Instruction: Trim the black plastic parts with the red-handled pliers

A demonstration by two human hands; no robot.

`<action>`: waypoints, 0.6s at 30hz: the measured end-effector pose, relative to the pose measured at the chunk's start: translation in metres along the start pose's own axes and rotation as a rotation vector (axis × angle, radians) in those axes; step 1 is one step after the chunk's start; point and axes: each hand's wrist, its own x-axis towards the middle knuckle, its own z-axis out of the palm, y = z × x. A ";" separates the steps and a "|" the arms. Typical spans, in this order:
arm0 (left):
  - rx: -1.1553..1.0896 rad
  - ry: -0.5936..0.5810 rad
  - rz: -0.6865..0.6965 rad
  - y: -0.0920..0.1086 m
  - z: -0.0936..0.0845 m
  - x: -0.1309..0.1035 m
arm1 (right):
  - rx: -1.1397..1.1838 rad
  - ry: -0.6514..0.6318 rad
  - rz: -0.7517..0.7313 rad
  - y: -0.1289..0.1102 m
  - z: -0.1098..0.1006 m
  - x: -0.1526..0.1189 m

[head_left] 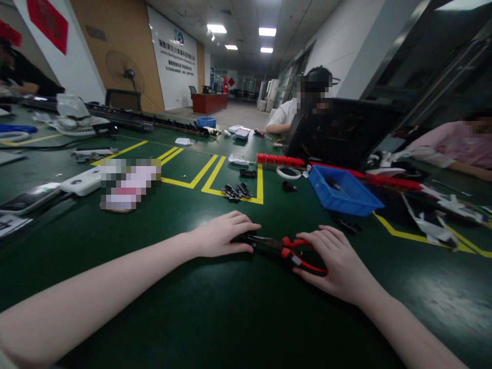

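Fingers of my left hand (223,236) are closed round a small black part (243,238), mostly hidden under them. My right hand (334,261) is wrapped round the red-and-black handles of a pair of long-nose pliers (286,252). The pliers point left, and their jaw tips meet the black part at my left fingertips; whether they grip it I cannot tell. Beyond my hands, broken black plastic pieces (236,191) lie inside a yellow-taped box. Another black piece (248,173) lies just behind them.
A blue tray (346,197) with a dark item inside stands at the right. A phone (130,187) and a white device (86,179) lie at the left. Red strips (280,160) and a large black panel (338,130) are behind. Other people sit around the green table (215,312).
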 end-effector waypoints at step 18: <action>0.018 -0.038 -0.083 -0.002 0.000 0.000 | 0.034 -0.005 -0.021 -0.004 -0.004 0.003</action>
